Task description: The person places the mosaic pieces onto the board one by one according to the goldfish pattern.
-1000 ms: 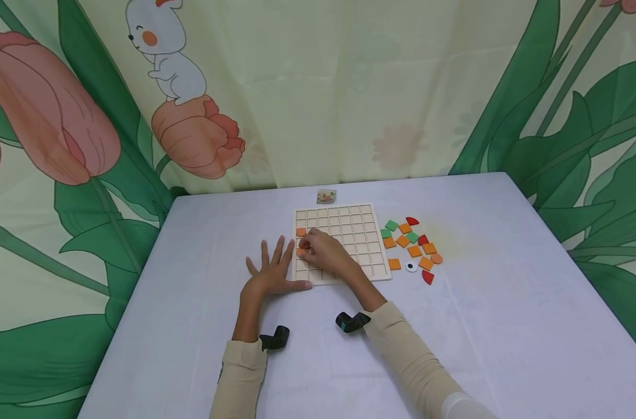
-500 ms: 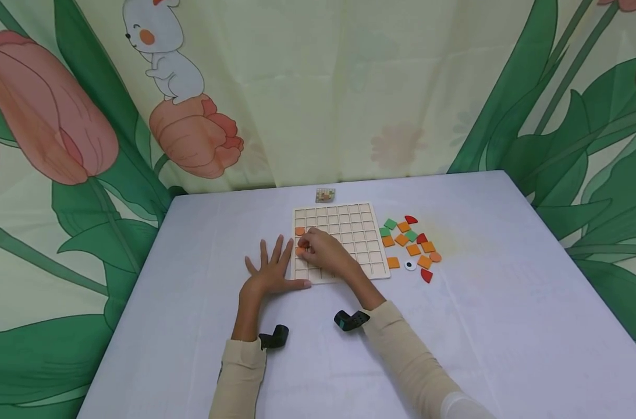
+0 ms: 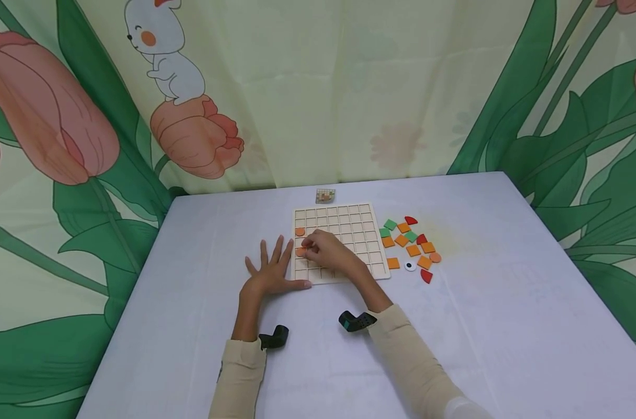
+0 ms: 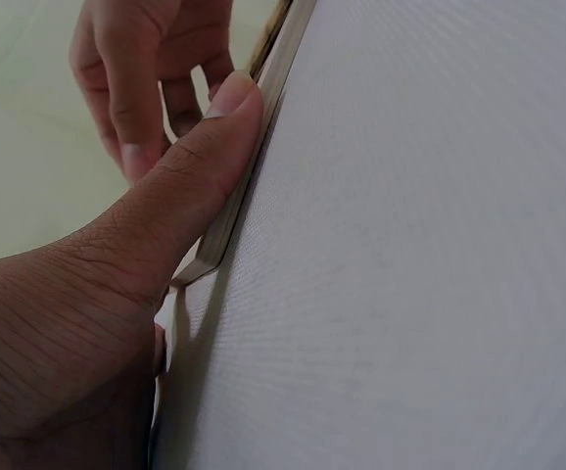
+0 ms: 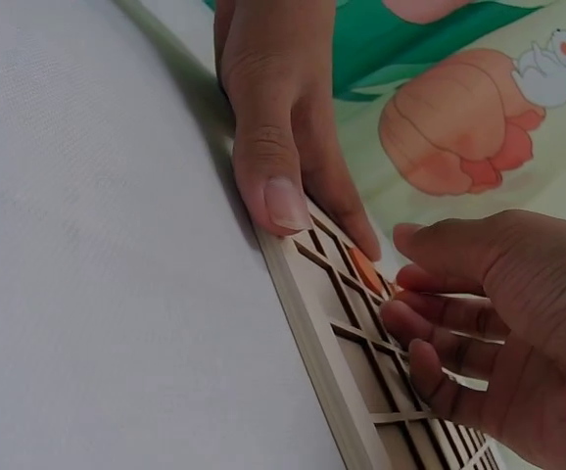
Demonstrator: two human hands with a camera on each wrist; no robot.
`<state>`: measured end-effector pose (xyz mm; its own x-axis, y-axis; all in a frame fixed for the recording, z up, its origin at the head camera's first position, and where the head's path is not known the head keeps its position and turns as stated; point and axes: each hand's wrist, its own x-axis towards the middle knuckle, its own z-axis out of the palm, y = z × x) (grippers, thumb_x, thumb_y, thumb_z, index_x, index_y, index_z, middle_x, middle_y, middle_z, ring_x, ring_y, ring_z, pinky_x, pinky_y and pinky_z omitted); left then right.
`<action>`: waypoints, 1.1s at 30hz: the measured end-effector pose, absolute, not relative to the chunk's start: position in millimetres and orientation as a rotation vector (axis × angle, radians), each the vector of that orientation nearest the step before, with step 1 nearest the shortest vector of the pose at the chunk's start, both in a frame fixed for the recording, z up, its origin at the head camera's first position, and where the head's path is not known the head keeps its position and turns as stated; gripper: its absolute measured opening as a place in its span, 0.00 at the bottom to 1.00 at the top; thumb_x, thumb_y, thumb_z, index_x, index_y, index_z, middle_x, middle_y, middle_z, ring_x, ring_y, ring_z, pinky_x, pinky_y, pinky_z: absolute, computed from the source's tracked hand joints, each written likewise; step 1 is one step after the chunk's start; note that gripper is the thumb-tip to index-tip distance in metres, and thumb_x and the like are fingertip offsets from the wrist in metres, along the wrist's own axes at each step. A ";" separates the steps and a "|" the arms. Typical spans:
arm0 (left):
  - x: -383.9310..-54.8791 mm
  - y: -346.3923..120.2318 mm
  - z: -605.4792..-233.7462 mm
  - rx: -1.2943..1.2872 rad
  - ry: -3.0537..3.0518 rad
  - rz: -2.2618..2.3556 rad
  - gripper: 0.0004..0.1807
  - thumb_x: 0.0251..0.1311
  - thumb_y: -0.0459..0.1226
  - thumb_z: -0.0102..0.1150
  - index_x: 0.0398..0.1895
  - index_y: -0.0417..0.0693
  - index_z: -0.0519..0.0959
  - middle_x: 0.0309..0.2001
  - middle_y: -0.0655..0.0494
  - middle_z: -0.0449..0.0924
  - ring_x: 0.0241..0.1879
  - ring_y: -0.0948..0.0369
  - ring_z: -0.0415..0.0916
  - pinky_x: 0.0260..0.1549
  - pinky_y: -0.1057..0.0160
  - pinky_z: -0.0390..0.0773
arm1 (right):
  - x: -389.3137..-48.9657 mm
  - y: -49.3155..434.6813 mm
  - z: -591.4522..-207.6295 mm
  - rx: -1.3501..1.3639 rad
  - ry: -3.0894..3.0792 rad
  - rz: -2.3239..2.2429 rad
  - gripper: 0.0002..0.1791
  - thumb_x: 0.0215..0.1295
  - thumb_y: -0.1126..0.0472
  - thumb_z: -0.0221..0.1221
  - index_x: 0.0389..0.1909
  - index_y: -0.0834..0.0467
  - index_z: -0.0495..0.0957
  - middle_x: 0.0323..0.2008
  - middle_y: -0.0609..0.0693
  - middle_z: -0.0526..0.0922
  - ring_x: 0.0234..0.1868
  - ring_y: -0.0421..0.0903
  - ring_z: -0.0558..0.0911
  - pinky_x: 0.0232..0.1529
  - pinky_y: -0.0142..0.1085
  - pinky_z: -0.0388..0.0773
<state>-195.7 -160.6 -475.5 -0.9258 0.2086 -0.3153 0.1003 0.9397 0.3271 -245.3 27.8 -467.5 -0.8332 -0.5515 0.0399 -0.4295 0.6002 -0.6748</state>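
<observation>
A pale wooden grid board (image 3: 356,238) lies on the table. My left hand (image 3: 269,275) is spread flat along its left side, and its thumb rests on the near left corner, as the left wrist view also shows. Over the left columns is my right hand (image 3: 328,251), its fingertips close to the board. In the right wrist view the right thumb stands apart from the loosely bent fingers. One orange disc (image 3: 299,231) sits in the left column; a second orange disc (image 3: 300,252) lies nearer me, with an orange sliver beside the fingertips, partly hidden.
Right of the board lie several orange squares (image 3: 414,250), green squares (image 3: 390,224), red quarter-round pieces (image 3: 426,276), another orange disc (image 3: 435,257) and a white eye disc (image 3: 410,266). A small patterned card (image 3: 325,195) lies behind the board. A printed curtain (image 3: 318,93) hangs behind the table.
The right hand and forearm have shifted slightly to the right, showing more of the nearer orange disc. My left hand and the board have stayed in place.
</observation>
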 end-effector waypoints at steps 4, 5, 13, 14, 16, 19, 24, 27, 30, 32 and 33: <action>-196.1 -161.0 -474.6 0.220 2.743 0.436 0.65 0.46 0.72 0.60 0.79 0.63 0.34 0.80 0.55 0.23 0.75 0.39 0.13 0.61 0.22 0.25 | -243.5 37.7 -461.2 -0.819 2.625 -1.098 0.16 0.68 0.60 0.58 0.52 0.64 0.80 0.46 0.55 0.82 0.44 0.46 0.81 0.47 0.37 0.80; -196.0 -161.2 -473.9 0.219 2.744 0.445 0.65 0.46 0.72 0.60 0.79 0.63 0.34 0.80 0.54 0.23 0.75 0.39 0.13 0.61 0.22 0.25 | -242.9 40.6 -459.0 -0.818 2.624 -1.102 0.16 0.68 0.60 0.58 0.52 0.64 0.79 0.45 0.55 0.82 0.44 0.47 0.82 0.46 0.37 0.80; -194.9 -160.9 -471.9 0.212 2.753 0.488 0.65 0.45 0.71 0.62 0.79 0.60 0.37 0.80 0.53 0.26 0.75 0.39 0.13 0.61 0.23 0.24 | -232.0 72.0 -442.8 -0.806 2.678 -1.043 0.18 0.68 0.57 0.60 0.53 0.64 0.79 0.41 0.52 0.82 0.41 0.45 0.80 0.43 0.36 0.79; -194.8 -161.0 -472.4 0.213 2.752 0.494 0.65 0.45 0.70 0.62 0.79 0.60 0.37 0.80 0.52 0.25 0.75 0.39 0.13 0.61 0.23 0.24 | -230.2 76.6 -441.7 -0.801 2.686 -1.044 0.18 0.68 0.57 0.60 0.53 0.64 0.79 0.41 0.52 0.82 0.40 0.45 0.80 0.43 0.35 0.78; -194.7 -161.4 -473.6 0.214 2.745 0.491 0.65 0.46 0.71 0.61 0.79 0.60 0.36 0.80 0.53 0.24 0.75 0.40 0.12 0.61 0.23 0.23 | -226.1 85.8 -440.0 -0.793 2.709 -1.040 0.17 0.68 0.58 0.60 0.52 0.63 0.80 0.40 0.51 0.82 0.40 0.44 0.79 0.42 0.35 0.78; -194.6 -162.2 -475.5 0.213 2.732 0.485 0.66 0.45 0.72 0.61 0.79 0.61 0.34 0.79 0.54 0.22 0.74 0.41 0.11 0.61 0.23 0.23 | -220.0 98.9 -438.7 -0.796 2.743 -1.034 0.16 0.67 0.58 0.61 0.51 0.63 0.80 0.39 0.51 0.83 0.39 0.44 0.78 0.41 0.35 0.78; -194.4 -164.8 -475.8 0.195 2.720 0.484 0.66 0.45 0.72 0.61 0.79 0.62 0.33 0.79 0.55 0.21 0.74 0.42 0.09 0.61 0.24 0.22 | -211.6 117.1 -437.6 -0.809 2.755 -1.066 0.16 0.67 0.58 0.61 0.51 0.62 0.80 0.42 0.51 0.83 0.40 0.44 0.79 0.41 0.35 0.79; -194.9 -166.2 -475.6 0.206 2.724 0.493 0.66 0.45 0.72 0.60 0.79 0.63 0.33 0.79 0.56 0.20 0.74 0.42 0.09 0.60 0.24 0.21 | -206.8 127.4 -436.7 -0.788 2.772 -1.087 0.16 0.66 0.58 0.62 0.50 0.62 0.80 0.43 0.51 0.83 0.40 0.44 0.80 0.41 0.35 0.80; -195.8 -166.0 -477.0 0.223 2.723 0.503 0.66 0.45 0.72 0.60 0.79 0.63 0.32 0.79 0.57 0.19 0.74 0.42 0.08 0.60 0.24 0.20 | -200.3 139.5 -434.7 -0.772 2.800 -1.091 0.15 0.65 0.59 0.63 0.50 0.61 0.81 0.43 0.51 0.84 0.39 0.44 0.80 0.39 0.34 0.79; -195.9 -164.7 -478.2 0.227 2.723 0.505 0.66 0.45 0.73 0.60 0.79 0.63 0.32 0.79 0.57 0.20 0.74 0.43 0.08 0.60 0.24 0.20 | -194.3 148.7 -435.0 -0.761 2.817 -1.093 0.14 0.65 0.59 0.63 0.49 0.61 0.81 0.42 0.51 0.84 0.39 0.43 0.80 0.38 0.33 0.79; -195.8 -164.0 -478.7 0.227 2.722 0.505 0.66 0.45 0.72 0.60 0.79 0.63 0.32 0.79 0.57 0.20 0.74 0.42 0.08 0.60 0.24 0.20 | -191.0 153.7 -435.6 -0.757 2.817 -1.100 0.14 0.65 0.60 0.63 0.49 0.61 0.81 0.42 0.50 0.84 0.38 0.43 0.80 0.37 0.33 0.79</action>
